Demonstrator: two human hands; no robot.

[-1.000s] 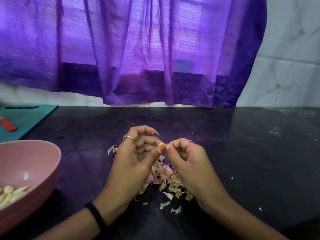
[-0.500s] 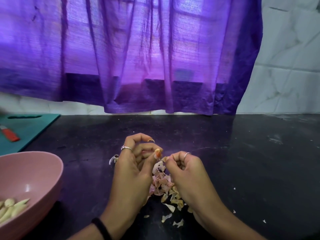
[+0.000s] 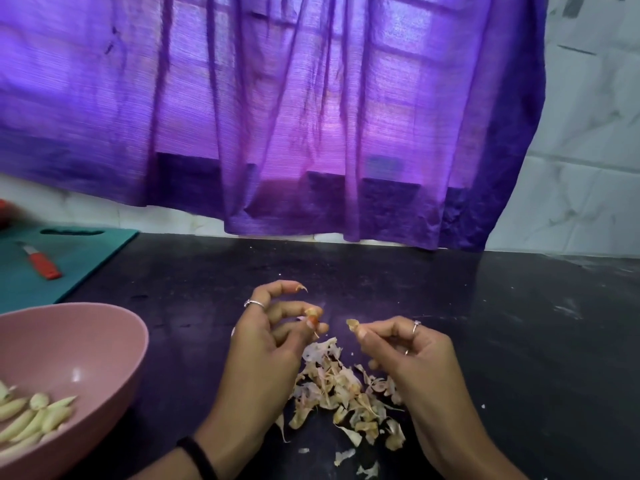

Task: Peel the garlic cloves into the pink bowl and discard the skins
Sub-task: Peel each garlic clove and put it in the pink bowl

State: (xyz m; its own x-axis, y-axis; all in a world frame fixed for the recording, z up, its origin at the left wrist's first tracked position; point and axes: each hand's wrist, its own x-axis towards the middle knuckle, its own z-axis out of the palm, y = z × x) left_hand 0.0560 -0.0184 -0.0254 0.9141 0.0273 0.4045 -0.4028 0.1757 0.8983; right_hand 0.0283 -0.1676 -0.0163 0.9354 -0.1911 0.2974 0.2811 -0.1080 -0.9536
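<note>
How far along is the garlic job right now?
Done: a batch of peeled cloves lies in the pink bowl. In hand: the left hand pinches a clove at its fingertips, and the right hand holds a strip of skin just off it. Left: that clove goes into the bowl, and the pile of skins on the counter is not yet discarded. No unpeeled cloves show elsewhere.
</note>
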